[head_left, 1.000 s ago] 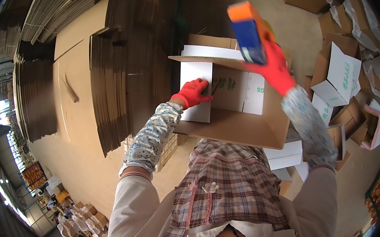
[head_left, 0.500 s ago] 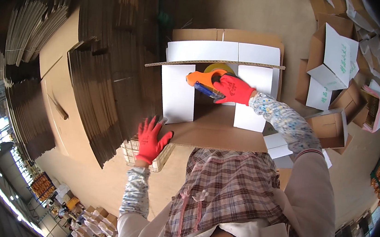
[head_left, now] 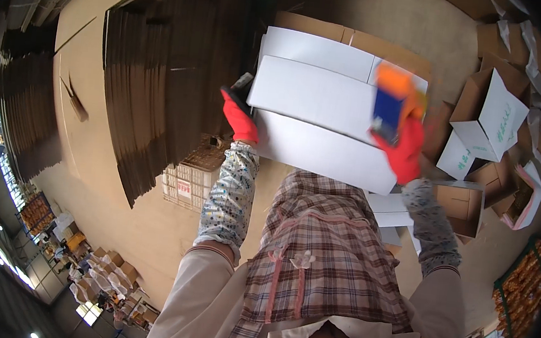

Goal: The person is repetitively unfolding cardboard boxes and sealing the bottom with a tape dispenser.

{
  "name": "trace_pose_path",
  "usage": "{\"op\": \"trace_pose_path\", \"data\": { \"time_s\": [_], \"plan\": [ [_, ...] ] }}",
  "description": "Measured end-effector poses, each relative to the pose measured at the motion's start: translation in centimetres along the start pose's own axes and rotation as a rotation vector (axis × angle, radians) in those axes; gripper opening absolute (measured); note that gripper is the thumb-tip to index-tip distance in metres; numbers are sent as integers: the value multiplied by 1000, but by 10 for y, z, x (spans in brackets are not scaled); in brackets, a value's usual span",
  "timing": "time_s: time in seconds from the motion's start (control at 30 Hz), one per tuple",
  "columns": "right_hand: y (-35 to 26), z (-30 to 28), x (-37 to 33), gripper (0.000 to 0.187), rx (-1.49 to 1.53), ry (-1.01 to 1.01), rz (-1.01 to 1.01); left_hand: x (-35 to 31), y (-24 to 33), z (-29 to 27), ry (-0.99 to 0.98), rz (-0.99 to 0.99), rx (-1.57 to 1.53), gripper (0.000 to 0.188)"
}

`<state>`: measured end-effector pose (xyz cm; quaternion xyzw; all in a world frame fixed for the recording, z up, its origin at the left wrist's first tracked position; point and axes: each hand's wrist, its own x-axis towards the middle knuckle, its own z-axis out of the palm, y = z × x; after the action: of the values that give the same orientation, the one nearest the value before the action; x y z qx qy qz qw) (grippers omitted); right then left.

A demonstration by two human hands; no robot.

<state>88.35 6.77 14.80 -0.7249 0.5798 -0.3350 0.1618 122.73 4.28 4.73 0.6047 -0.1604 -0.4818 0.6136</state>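
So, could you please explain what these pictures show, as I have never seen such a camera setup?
There is no machine: a person is working, seen through a wide fisheye camera worn on their head and looking down. Picture left is their left; straight edges bend toward the rim. The red-gloved right hand holds an orange-and-blue tape dispenser, somewhat blurred, at the right part of a white carton. The left hand is at the carton's left end. Stacked flat cardboard is farther left; open boxes are to the right.
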Motion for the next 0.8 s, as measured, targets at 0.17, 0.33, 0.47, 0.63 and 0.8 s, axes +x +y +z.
{"op": "trace_pose_path", "data": {
  "time_s": [0.17,0.33,0.47,0.63,0.8],
  "plan": [
    [-2,49,-14,56,105,-429,-98,-2,-10,14,-165,245,1023,39],
    [-28,90,45,37,229,-540,-714,-4,47,21,-419,123,481,43],
    [-26,111,44,33,310,-437,-714,-28,134,6,-918,157,508,59],
    [-24,110,39,27,180,-556,-803,-46,152,10,-1114,284,813,47],
    [-40,60,72,52,611,-1098,-401,-49,127,-2,-316,35,414,30]
  ]
}}
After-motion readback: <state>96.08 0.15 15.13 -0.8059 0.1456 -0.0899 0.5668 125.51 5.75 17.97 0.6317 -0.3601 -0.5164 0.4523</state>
